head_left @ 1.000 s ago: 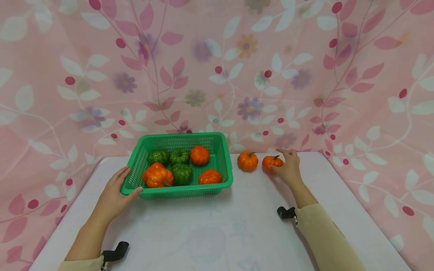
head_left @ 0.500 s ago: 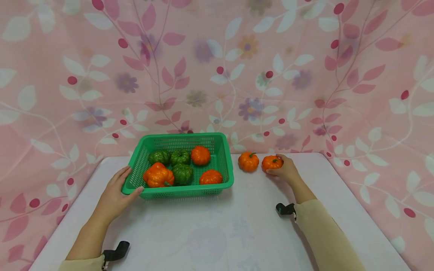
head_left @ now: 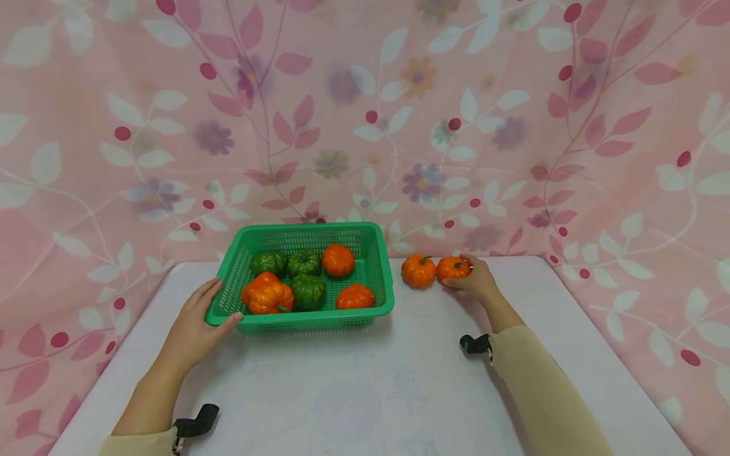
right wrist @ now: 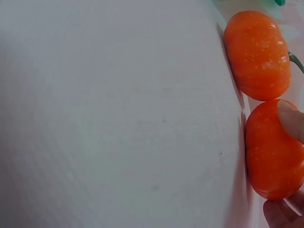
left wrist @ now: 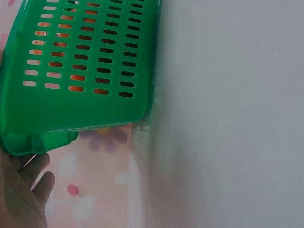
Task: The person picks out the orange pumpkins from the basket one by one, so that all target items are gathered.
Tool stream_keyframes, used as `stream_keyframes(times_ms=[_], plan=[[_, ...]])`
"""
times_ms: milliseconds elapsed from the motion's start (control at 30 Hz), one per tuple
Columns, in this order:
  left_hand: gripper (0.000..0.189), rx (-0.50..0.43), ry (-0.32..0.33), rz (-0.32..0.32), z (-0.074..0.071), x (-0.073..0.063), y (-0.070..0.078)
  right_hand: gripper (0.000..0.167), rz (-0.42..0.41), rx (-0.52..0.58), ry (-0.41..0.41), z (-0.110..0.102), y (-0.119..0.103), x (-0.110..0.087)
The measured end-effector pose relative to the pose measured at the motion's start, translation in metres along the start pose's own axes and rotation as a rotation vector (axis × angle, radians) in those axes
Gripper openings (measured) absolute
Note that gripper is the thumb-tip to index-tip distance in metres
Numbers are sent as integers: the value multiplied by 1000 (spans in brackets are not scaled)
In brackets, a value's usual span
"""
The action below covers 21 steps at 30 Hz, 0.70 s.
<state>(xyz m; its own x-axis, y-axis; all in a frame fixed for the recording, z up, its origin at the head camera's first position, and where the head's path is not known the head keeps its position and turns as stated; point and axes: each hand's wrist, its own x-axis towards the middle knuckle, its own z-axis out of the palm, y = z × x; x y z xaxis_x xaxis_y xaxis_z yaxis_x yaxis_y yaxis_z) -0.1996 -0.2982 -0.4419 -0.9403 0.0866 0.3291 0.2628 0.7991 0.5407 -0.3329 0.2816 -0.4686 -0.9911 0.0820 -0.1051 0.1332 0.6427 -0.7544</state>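
Note:
A green plastic basket [head_left: 313, 321] holds orange and green mini pumpkins, several in all. My left hand [head_left: 191, 332] grips its near left corner, thumb along the front rim and fingers on the left side; in the left wrist view some fingers [left wrist: 43, 187] show below the rim. Right of the basket, my right hand [head_left: 481, 283] holds an orange mini pumpkin [head_left: 450, 268] between thumb and fingers. Its side meets a second orange mini pumpkin [head_left: 419, 272] with a green stem. The right wrist view shows the thumb [right wrist: 290, 118] on the held pumpkin's near face.
A white cloth [head_left: 353, 386] covers the table. Behind it hangs a pink flowered curtain [head_left: 365, 126], close to the basket and the loose pumpkins. Black wrist cameras stick out beside the left sleeve [head_left: 139, 443] and the right sleeve [head_left: 542, 386].
My right hand has closed around the right-hand pumpkin and slid it left, up against the other loose one. The left hand and basket have stayed in place.

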Motion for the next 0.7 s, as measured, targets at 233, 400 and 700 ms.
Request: stream_keyframes(times_ms=[233, 400, 700], plan=[[85, -5, -8, -7, 1, 2, -2, 88, 8, -5, 9, 1, -2, 0], [85, -4, -12, -11, 1, 1, -3, 92, 20, -11, 4, 1, -3, 0], [86, -3, -8, -12, -1, 1, -1, 92, -51, -65, 27, -6, -11, -12]])
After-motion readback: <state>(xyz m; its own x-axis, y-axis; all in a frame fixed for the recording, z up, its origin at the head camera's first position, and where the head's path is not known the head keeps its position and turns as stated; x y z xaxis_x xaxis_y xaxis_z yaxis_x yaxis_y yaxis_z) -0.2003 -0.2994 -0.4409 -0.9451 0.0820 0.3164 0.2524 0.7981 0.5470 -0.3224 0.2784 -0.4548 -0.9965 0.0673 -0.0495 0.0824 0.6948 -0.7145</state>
